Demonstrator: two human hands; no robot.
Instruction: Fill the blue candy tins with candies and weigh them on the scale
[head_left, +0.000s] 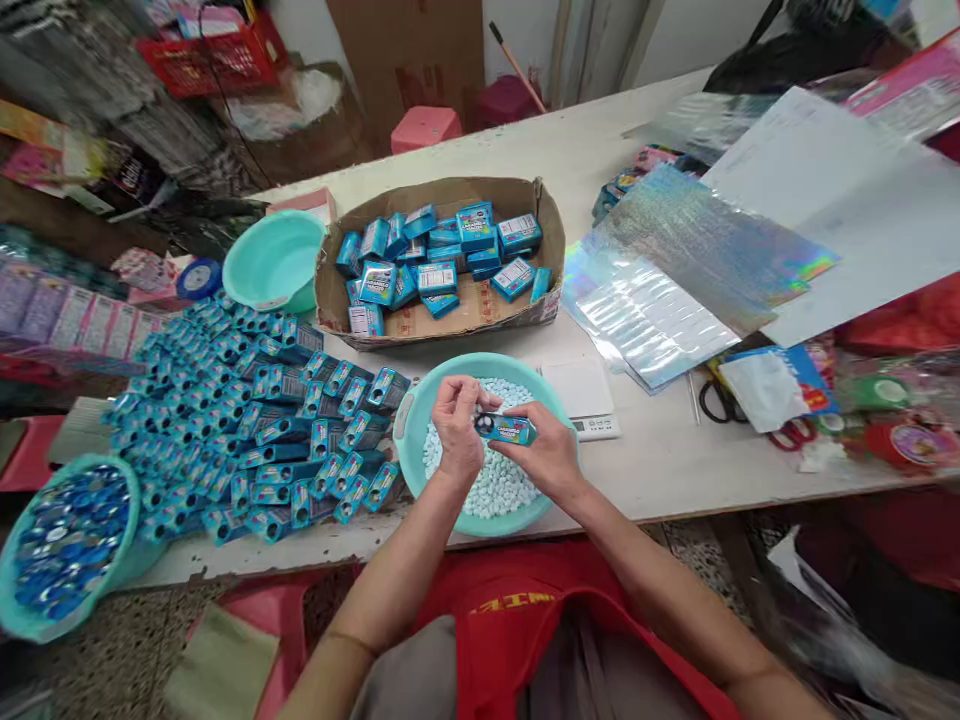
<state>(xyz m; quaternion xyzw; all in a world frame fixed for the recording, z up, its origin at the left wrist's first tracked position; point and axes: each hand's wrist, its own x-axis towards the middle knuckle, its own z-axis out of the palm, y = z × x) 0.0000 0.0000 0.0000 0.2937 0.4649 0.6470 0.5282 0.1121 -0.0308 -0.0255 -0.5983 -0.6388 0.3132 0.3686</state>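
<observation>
Just below the centre of the frame, the right hand [546,455] grips a small blue box [510,430] between thumb and fingers, above a turquoise basin [411,462] of pale pellets [499,490]. The left hand [459,425] is at the box's left end, near a dark opening, its thumb and fingertips drawn together; whether they pinch a pellet or part of the box, I cannot tell. Holding the box over the basin looks sound, since anything that slips should drop among the other pellets. A light grip on the sides would probably suit the thin card, as a hard squeeze could buckle the opening; keeping that end tipped slightly up and the fingertips close to it should limit spills. At left of the frame, many similar blue boxes [281,468] lie close together. More lie in a cardboard tray [450,336] at upper centre, and a flat scale [598,427] sits just right of the basin.
</observation>
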